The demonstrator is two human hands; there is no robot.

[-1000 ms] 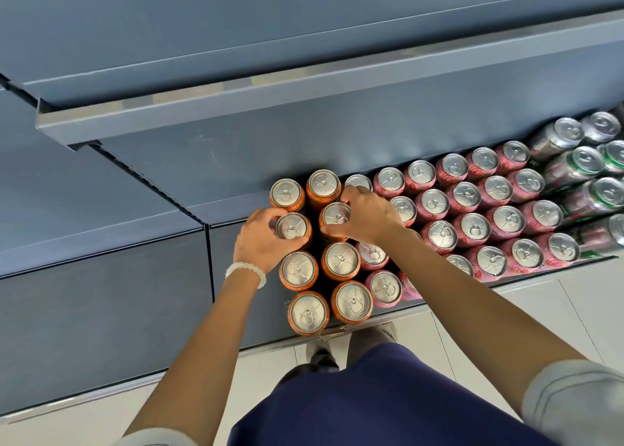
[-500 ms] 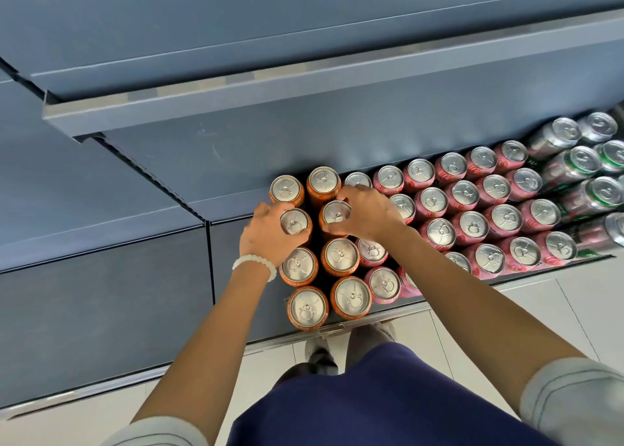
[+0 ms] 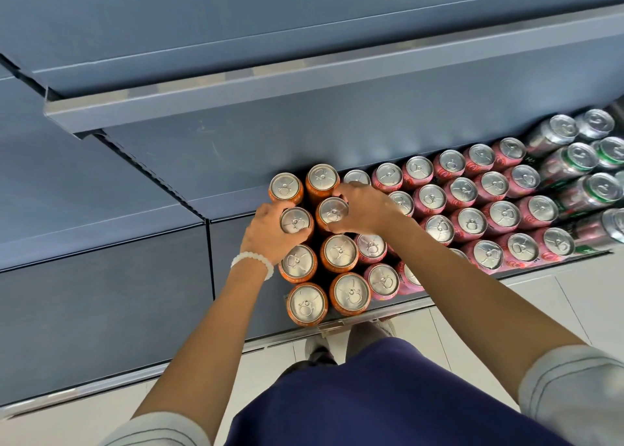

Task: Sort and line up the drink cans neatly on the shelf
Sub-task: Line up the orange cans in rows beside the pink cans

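My bottom shelf (image 3: 351, 325) carries upright cans packed in rows. Orange cans (image 3: 338, 253) stand in two columns at its left end, pink cans (image 3: 469, 221) fill the middle just beside them, and green-and-silver cans (image 3: 582, 156) crowd the right end. A grey-blue shelf (image 3: 304, 87) juts out above them.
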